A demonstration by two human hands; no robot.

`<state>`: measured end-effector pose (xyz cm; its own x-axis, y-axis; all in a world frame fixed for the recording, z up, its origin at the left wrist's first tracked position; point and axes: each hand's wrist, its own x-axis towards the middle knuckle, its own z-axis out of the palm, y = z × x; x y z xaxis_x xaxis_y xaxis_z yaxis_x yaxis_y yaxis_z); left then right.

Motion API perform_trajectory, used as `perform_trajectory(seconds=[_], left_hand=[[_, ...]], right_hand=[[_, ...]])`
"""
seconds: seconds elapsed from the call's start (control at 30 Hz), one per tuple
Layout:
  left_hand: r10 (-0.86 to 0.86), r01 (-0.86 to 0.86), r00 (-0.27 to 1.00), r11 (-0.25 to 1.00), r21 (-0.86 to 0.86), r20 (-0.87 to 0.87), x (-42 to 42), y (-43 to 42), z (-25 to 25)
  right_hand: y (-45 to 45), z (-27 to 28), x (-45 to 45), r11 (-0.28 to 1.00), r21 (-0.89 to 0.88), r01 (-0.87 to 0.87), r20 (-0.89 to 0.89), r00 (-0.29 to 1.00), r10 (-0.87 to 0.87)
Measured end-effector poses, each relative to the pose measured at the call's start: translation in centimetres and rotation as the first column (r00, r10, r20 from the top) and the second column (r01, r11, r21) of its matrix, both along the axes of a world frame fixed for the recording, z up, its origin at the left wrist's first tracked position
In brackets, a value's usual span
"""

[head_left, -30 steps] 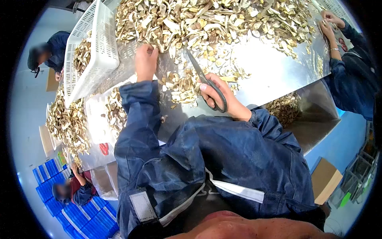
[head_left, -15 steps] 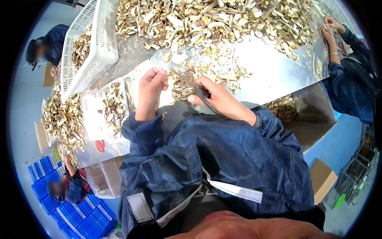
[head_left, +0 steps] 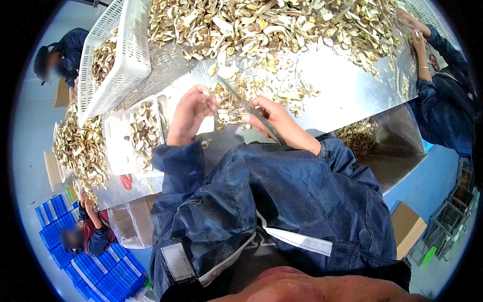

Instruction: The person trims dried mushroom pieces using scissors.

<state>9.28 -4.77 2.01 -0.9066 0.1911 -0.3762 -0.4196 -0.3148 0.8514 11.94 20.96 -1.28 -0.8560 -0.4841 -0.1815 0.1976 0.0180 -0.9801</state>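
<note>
My right hand (head_left: 274,120) is closed around a long, thin, dark grey tool (head_left: 240,99), whose tip points up and left over the sliced dried mushrooms; its exact kind is unclear. Left of that tip is my left hand (head_left: 192,113), fingers curled together. A small pale spot shows at its fingertips, but I cannot make out whether it is a mushroom piece or a nail. Loose mushroom slices (head_left: 282,83) lie thinly spread on the metal table (head_left: 334,98) just beyond both hands. A large heap of mushroom slices (head_left: 271,27) covers the far part.
A tilted white perforated basket (head_left: 133,58) with mushrooms stands at the left. Near it is a white tray (head_left: 118,146) of slices, beside another mushroom pile (head_left: 80,148). A co-worker's hands (head_left: 417,38) are at the right edge; two more people are on the left.
My left hand's fingers have curled and shifted slightly. The tool's tip has swung up and right, away from the left fingers. The right co-worker's one hand has moved toward the heap.
</note>
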Motion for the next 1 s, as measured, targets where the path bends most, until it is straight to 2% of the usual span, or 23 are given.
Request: perform_trajectory(seconds=[0.07, 0.1, 0.17, 0.2, 0.23, 0.3, 0.33, 0.43, 0.57, 0.63, 0.67, 0.77, 0.8, 0.87, 0.9, 0.93, 1.0], left_hand=[[0.139, -0.143, 0.989, 0.987, -0.072, -0.054, -1.6, -0.2, 0.2], [0.207, -0.213, 0.975, 0.974, -0.075, -0.078, -2.6, -0.1, 0.3], [0.141, -0.188, 0.977, 0.925, -0.331, -0.16, -5.9, -2.4, -3.1], [0.097, -0.177, 0.976, 0.875, -0.452, -0.195, -6.8, -2.5, -3.3], [0.011, -0.191, 0.958, 0.767, -0.613, -0.286, -7.3, -2.3, -3.6], [-0.208, -0.267, 0.893, 0.469, -0.842, -0.399, -8.1, -0.7, -4.1], [-0.162, -0.218, 0.937, 0.418, -0.882, -0.308, -7.8, 0.7, -3.1], [-0.281, -0.289, 0.887, 0.278, -0.916, -0.365, -8.2, 0.4, -4.5], [-0.193, -0.273, 0.907, 0.407, -0.872, -0.375, -7.8, -1.3, -5.8], [0.026, -0.138, 0.981, 0.788, -0.6, -0.192, -7.9, -2.1, -5.1], [0.096, -0.112, 0.994, 0.914, -0.389, -0.061, -7.9, -2.5, -4.7], [0.183, -0.182, 0.983, 0.981, -0.073, 0.017, -7.6, -0.5, -2.4], [0.157, -0.157, 0.988, 0.985, -0.077, -0.011, -7.8, 0.3, -1.7], [-0.074, 0.028, 0.993, 0.908, -0.418, -0.094, -8.8, 0.3, -2.3], [-0.197, 0.103, 0.975, 0.811, -0.576, -0.103, -9.1, 0.9, -1.8], [-0.222, 0.125, 0.973, 0.726, -0.676, -0.058, -8.7, 2.4, -0.4], [-0.418, 0.084, 0.896, 0.496, -0.864, -0.153, -9.2, 1.9, -1.4]], right_hand=[[0.1, -0.2, -0.3, 0.994, -0.093, 0.064, 0.178, 0.983, -0.047], [0.2, -0.2, -0.3, 0.985, -0.149, 0.09, 0.18, 0.982, -0.062], [0.5, -0.3, -0.3, 0.955, -0.258, 0.144, 0.186, 0.978, -0.097], [0.6, -0.5, -0.2, 0.937, -0.309, 0.164, 0.205, 0.973, -0.102], [0.7, -0.6, -0.3, 0.93, -0.328, 0.164, 0.207, 0.973, -0.099], [1.0, -0.5, -0.3, 0.916, -0.363, 0.17, 0.214, 0.972, -0.095], [1.2, 0.0, -0.3, 0.93, -0.33, 0.165, 0.226, 0.97, -0.092], [1.2, -0.6, -0.4, 0.921, -0.359, 0.149, 0.211, 0.975, -0.076], [1.3, -0.9, -0.6, 0.905, -0.399, 0.144, 0.228, 0.972, -0.055], [1.3, -1.1, -0.6, 0.889, -0.43, 0.156, 0.243, 0.969, -0.053], [1.3, -1.2, -0.6, 0.889, -0.429, 0.158, 0.247, 0.968, -0.052], [1.2, -1.1, -0.7, 0.891, -0.425, 0.159, 0.251, 0.967, -0.053], [1.2, -1.1, -0.7, 0.893, -0.424, 0.153, 0.239, 0.97, -0.052], [1.2, -1.2, -0.6, 0.896, -0.42, 0.143, 0.215, 0.975, -0.055], [1.3, -1.1, -0.6, 0.896, -0.418, 0.146, 0.22, 0.974, -0.056], [1.3, -1.1, -0.6, 0.896, -0.417, 0.151, 0.227, 0.972, -0.058], [1.4, -1.0, -0.6, 0.895, -0.415, 0.161, 0.242, 0.968, -0.062]])
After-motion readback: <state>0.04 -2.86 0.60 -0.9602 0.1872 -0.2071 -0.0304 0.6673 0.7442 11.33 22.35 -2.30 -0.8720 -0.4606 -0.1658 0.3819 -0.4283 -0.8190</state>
